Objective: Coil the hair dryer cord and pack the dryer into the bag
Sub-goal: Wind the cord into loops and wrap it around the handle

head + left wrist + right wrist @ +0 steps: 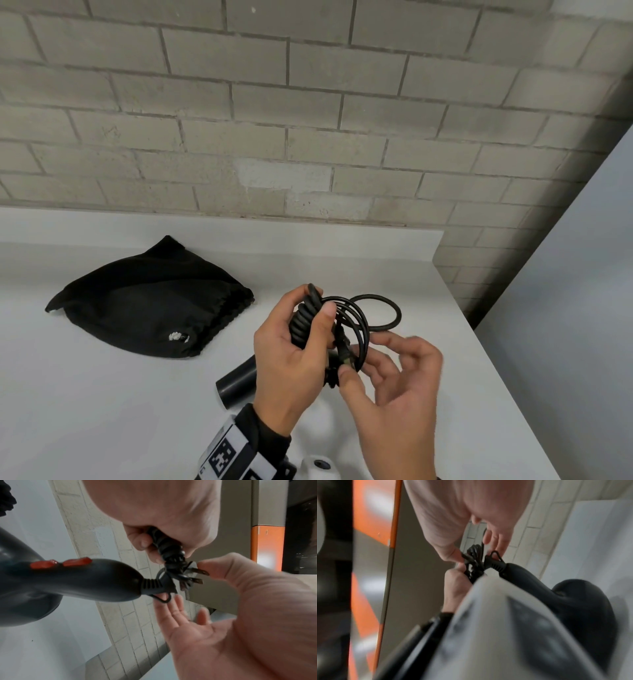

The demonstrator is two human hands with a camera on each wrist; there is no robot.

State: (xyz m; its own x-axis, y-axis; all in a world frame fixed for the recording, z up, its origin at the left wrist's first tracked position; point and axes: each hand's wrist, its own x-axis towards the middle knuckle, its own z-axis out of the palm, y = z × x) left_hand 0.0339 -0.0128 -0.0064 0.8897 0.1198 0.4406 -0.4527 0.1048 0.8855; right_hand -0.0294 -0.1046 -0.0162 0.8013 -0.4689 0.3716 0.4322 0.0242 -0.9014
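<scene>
Both hands meet above the white counter. Left hand grips the wound bundle of black cord, fingers and thumb curled around it, with loose loops spilling to the right. Right hand has its thumb at the plug while its fingers spread loosely, holding nothing. Below them the dark hair dryer shows two orange switches. Farther left lies the black drawstring bag, apart from the hands. No lettering is legible; the left wrist band carries only a square black-and-white marker.
</scene>
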